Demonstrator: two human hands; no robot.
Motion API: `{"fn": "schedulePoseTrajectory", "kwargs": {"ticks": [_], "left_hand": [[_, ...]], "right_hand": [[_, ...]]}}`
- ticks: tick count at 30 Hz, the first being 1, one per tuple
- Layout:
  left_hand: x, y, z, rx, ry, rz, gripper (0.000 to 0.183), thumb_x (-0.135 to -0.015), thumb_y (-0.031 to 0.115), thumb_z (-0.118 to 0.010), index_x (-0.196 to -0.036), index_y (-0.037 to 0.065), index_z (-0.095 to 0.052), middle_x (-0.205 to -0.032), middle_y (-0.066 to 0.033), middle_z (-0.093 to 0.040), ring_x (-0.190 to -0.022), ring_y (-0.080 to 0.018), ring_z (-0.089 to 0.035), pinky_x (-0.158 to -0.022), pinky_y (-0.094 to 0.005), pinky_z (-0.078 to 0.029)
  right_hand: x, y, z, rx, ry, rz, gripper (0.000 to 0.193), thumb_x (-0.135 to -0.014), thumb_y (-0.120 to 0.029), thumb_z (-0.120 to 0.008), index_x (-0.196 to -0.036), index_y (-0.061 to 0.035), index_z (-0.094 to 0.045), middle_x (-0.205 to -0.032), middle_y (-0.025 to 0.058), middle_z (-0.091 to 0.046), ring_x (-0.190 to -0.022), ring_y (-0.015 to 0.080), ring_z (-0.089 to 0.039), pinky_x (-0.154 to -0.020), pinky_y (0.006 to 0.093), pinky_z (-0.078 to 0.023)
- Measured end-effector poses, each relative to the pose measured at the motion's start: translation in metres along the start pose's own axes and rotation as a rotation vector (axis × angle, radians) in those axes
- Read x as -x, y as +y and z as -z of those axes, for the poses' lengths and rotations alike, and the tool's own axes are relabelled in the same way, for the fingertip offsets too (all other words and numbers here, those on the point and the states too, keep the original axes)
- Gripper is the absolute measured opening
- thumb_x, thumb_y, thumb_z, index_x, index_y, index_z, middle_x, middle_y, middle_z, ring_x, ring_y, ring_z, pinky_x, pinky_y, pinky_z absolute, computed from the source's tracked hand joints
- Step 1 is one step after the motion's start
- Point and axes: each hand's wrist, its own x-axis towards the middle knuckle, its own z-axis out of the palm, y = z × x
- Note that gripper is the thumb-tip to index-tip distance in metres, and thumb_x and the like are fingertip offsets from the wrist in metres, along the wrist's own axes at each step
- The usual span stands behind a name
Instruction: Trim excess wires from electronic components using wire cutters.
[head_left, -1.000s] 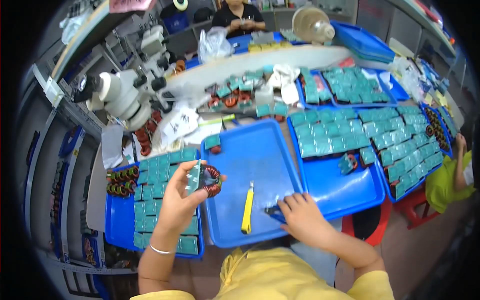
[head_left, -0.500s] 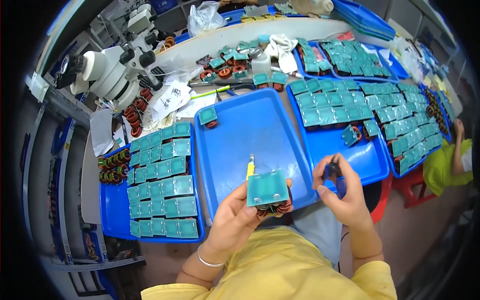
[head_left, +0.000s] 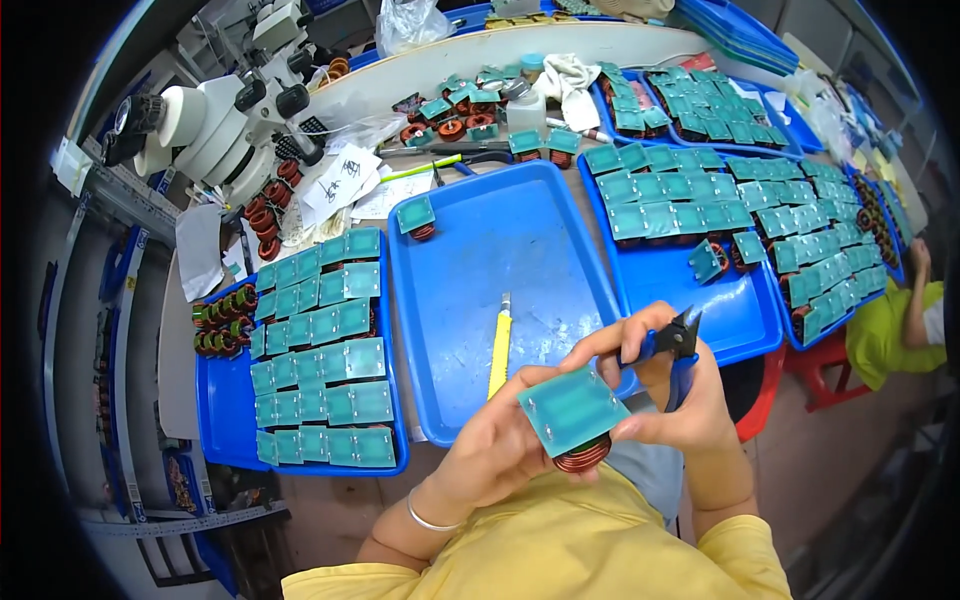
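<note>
My left hand [head_left: 484,448] is closed round a toroidal coil [head_left: 582,455] wound in copper-coloured wire, which has a square green circuit board [head_left: 572,408] on top. The board faces up and tilts a little. In my right hand [head_left: 700,408] is a pair of blue-handled cutters [head_left: 672,343], with the dark jaws pointing up and away from the board. My right thumb and a fingertip touch the board's right side and far edge. Just beyond my left hand, a yellow utility knife [head_left: 501,345] lies in the blue tray [head_left: 480,250], its lower end hidden.
One board-topped coil [head_left: 416,216] sits in that tray's far left corner. A left tray [head_left: 225,420] and a right tray [head_left: 735,318] hold rows of similar coils. Pliers [head_left: 485,157], papers [head_left: 340,187] and a microscope [head_left: 215,125] stand behind. Another person's arm [head_left: 918,300] shows at far right.
The coil with its board has shifted right and turned. My right hand has come in from the right with the cutters, and its fingers now touch the board. The jaws now show.
</note>
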Motion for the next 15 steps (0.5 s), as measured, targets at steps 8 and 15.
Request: {"fn": "schedulePoseTrajectory", "kwargs": {"ticks": [8, 15], "left_hand": [[0.000, -0.002, -0.009, -0.563, 0.287, -0.149, 0.080, -0.068, 0.004, -0.075, -0.131, 0.000, -0.026, -0.121, -0.0106, -0.043, -0.107, -0.0216, -0.049, -0.090, -0.0344, -0.043], [0.006, -0.003, -0.001, -0.246, 0.199, -0.163, 0.067, -0.079, 0.013, -0.066, -0.131, -0.003, -0.027, -0.123, -0.0102, -0.044, -0.110, -0.0178, -0.047, -0.096, -0.0327, -0.037]], "right_hand": [[0.009, -0.004, -0.010, 0.342, 0.076, 0.228, 0.056, -0.060, -0.003, -0.080, -0.097, -0.0062, -0.039, -0.104, 0.0173, -0.055, -0.094, 0.0171, -0.053, -0.083, 0.0286, -0.039], [0.009, -0.011, -0.012, 0.504, 0.094, 0.242, 0.055, -0.060, -0.002, -0.079, -0.098, -0.0059, -0.039, -0.103, 0.0169, -0.056, -0.091, 0.0173, -0.053, -0.082, 0.0279, -0.039]]}}
